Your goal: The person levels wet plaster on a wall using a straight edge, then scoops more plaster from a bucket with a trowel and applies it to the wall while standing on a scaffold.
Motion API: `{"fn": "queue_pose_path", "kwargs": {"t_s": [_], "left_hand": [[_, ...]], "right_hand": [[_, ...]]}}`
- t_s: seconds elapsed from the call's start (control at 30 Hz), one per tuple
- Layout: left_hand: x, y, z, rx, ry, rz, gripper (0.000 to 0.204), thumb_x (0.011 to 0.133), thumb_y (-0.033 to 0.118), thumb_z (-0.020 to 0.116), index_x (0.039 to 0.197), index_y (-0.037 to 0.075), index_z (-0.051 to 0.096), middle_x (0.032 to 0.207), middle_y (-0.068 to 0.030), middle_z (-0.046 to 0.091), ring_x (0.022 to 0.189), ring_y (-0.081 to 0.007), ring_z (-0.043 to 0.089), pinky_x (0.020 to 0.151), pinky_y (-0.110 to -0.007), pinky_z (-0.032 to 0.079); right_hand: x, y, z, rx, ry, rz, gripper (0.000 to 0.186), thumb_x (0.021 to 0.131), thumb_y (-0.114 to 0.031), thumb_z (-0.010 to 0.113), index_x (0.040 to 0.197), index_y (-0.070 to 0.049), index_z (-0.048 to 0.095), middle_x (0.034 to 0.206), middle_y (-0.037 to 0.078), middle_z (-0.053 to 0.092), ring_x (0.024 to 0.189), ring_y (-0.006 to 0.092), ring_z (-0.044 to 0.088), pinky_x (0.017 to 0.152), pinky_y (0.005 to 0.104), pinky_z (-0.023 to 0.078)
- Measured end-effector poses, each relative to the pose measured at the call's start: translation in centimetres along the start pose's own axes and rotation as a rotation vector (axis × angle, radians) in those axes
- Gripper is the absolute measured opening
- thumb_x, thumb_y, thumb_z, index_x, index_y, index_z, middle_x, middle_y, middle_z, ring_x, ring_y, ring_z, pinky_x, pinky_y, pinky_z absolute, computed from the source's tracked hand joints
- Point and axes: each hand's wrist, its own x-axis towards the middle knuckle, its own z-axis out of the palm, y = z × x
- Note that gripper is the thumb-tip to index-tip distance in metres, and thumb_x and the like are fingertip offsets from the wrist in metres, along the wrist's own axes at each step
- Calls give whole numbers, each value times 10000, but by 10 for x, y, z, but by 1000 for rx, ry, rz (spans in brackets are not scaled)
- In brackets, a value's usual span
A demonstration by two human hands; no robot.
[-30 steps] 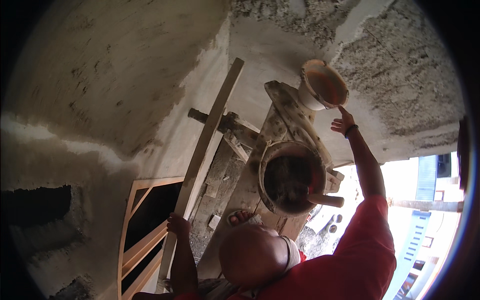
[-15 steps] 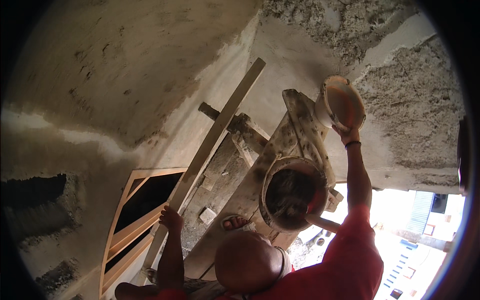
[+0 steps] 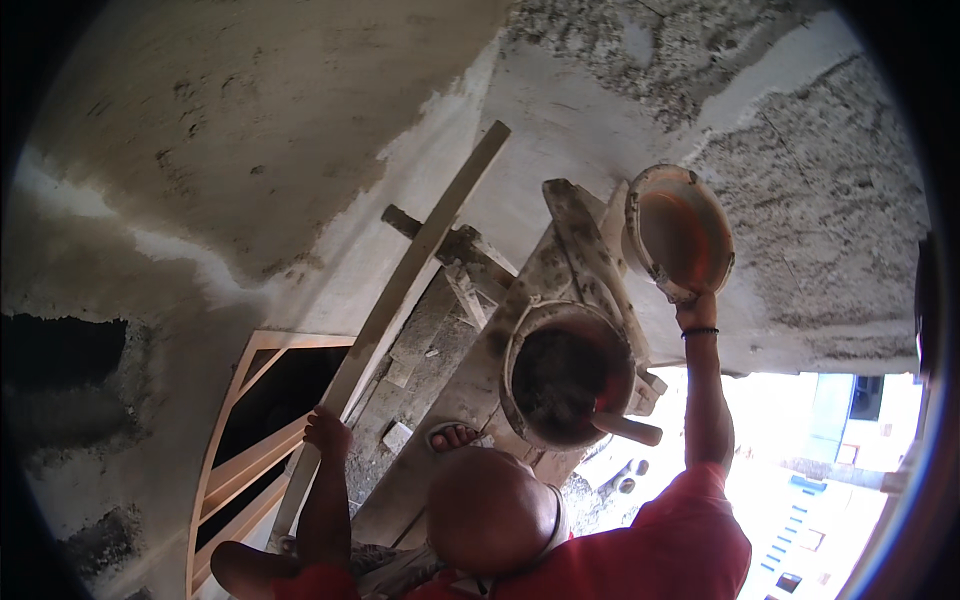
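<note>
R hand (image 3: 697,312): now clasped on rim of pail (image 3: 680,235), vs. fingers spread 1 s ago; prob. under control, tilted, beyond bucket (image 3: 590,325). L hand (image 3: 327,433): curled round batten (image 3: 420,250).

Standing bucket (image 3: 585,324) in line between left hand (image 3: 328,433) and right hand (image 3: 697,312); handle (image 3: 630,429) juts right. Open gap between long board (image 3: 420,255) and plank (image 3: 470,385), crossed at far end by beam (image 3: 480,258).

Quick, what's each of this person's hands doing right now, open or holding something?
Left hand: closed on the edge of the long wooden board.
Right hand: closed, holding the pale bucket by its rim.
</note>
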Motion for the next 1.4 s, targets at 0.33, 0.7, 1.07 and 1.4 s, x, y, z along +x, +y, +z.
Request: {"fn": "queue_pose_path", "kwargs": {"t_s": [0.33,0.7,1.07,1.4], "left_hand": [[-3,0,-14,-46,-117,-10,596,782,226,653,1270,38,366,1148,-197,518,1013,-387,574,824,-566,449],[3,9,-30,-66,-254,-14,725,800,283,687,1369,11,330,1282,-185,467,1177,-377,509,884,-604,447],[-9,14,-51,-109,-149,-52,488,822,234,666,1204,25,447,1140,-195,546,1042,-379,581,863,-566,441],[-10,15,-60,-67,-177,-72,502,840,221,660,1233,-6,446,1165,-200,544,1054,-359,584,866,-540,456]], "right_hand": [[-163,-56,-44,-1716,-85,-643,280,816,-128,568,1058,0,629,1025,181,663,966,291,648,784,380,521],[-233,-48,-62,-1802,-10,-785,251,797,-133,567,993,7,639,845,210,670,837,364,651,740,419,519],[-211,-42,-90,-1012,0,-508,195,820,-19,525,984,52,604,972,184,622,909,250,599,782,381,487],[-225,-50,-70,-1773,-1,-850,180,777,-43,575,936,2,647,990,230,609,946,389,589,820,440,470]]}}
